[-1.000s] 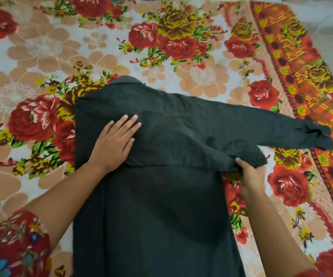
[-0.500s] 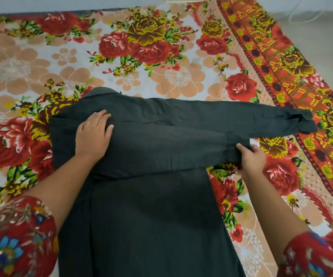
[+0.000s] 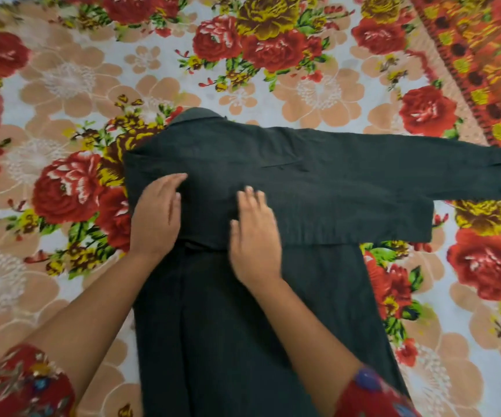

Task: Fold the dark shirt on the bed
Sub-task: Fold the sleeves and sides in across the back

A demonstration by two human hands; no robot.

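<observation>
Dark shirt [image 3: 273, 182] spread flat across the middle of a flowered bed [image 3: 62, 85], collar [image 3: 195, 115] toward the far edge, body running down to the near edge between two forearms. Upper part folded over into a broad band with a straight lower edge across the body. One sleeve [image 3: 423, 173] stretched toward the right edge, cuff out of view.

Palm down on the left side of the band, the left hand [image 3: 158, 215]: fingers [image 3: 168, 185] straight and relaxed, gripping nothing, tips aimed at the far edge. Just beside it, the right hand [image 3: 253, 239], also flat and palm down, fingers [image 3: 253, 203] straight and close together, holding nothing, heel of the palm over the band's lower edge. Slight blur on both hands.

Likely step: smoothing and pressing the folded band before dealing with the sleeve. To do it well: keep the left palm pinning the left fold against any creep of cloth, sweep the right palm outward toward the sleeve, push wrinkles off to the right rather than bunching them, and keep the lower edge straight and square to the body.

Cloth directly under every fingertip, nothing pinched or lifted. Left fingertips near the shirt's left edge, below the collar. Right fingertips at mid-chest, well apart from the sleeve.
</observation>
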